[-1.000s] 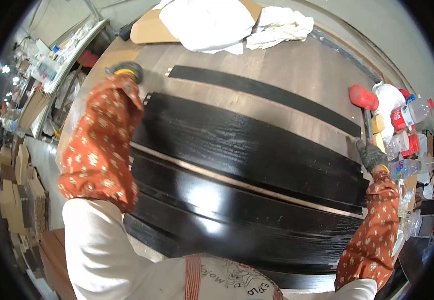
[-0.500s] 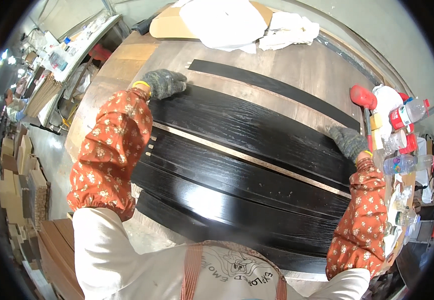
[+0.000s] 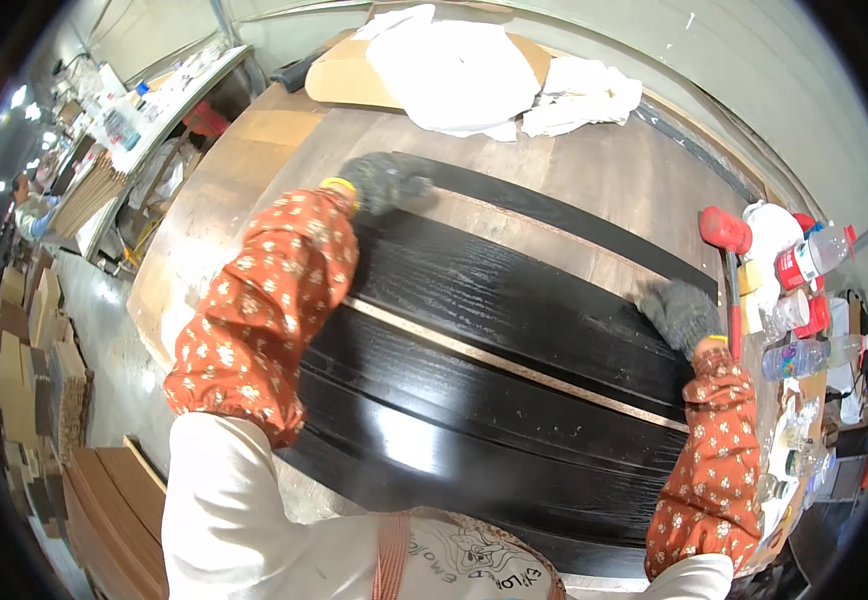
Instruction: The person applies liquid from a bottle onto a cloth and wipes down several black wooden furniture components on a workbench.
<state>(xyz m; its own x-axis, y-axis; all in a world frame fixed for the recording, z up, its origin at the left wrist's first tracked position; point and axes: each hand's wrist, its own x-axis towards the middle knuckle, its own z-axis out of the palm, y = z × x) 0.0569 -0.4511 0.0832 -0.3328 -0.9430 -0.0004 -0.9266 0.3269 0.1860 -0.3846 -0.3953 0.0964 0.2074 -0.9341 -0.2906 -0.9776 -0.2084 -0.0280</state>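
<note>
Both my hands wear dark grey knit gloves with yellow cuffs. At the far left of the work surface, my left hand (image 3: 389,184) reaches over the left end of a wide black wood-grain panel (image 3: 494,290), beside the left end of a narrow black strip (image 3: 564,220). Its fingers point right, slightly smeared and apparently not closed round anything. My right hand (image 3: 679,314) lies by the panel's far right edge, fingers extended leftward. Nearer to me, more black boards (image 3: 454,385) lie side by side; a pale gap separates them from the panel. My left sleeve hides their left ends.
White cloths (image 3: 454,75) and a cardboard piece (image 3: 349,75) lie at the far edge. Along the right side are a red-headed tool (image 3: 724,230), plastic bottles (image 3: 816,253) and cups. Brown boards (image 3: 114,520) stand at lower left; a cluttered bench (image 3: 144,140) stands beyond.
My left hand has shifted right and away from me, from the wide panel's left end toward the narrow strip. My right hand has slid slightly left. The view has tilted a little.
</note>
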